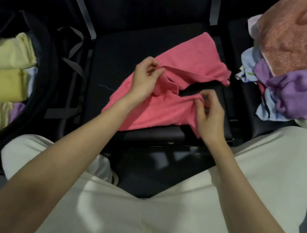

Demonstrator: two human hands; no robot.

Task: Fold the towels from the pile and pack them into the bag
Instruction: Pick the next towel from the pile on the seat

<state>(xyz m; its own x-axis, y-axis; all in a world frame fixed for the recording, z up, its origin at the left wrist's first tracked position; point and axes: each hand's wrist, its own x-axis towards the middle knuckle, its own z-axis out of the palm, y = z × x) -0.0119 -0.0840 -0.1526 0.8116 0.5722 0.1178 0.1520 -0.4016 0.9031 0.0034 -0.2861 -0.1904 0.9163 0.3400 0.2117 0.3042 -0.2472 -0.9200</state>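
Hands (145, 78) (210, 113) pinch pink towel (169, 103) (crumpled) — on blk seat (117, 54).

Both bare forearms reached forward. Left hand (145, 80) had fingers curled, pinching cloth; right hand (208, 115) likewise, lower and nearer the body.

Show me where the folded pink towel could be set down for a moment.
Bare seat shows left of the pink towel, toward the bag, plus a strip by the right hand. The pile crowds the right; the bag looks nearly full. The left hand also grips the towel.
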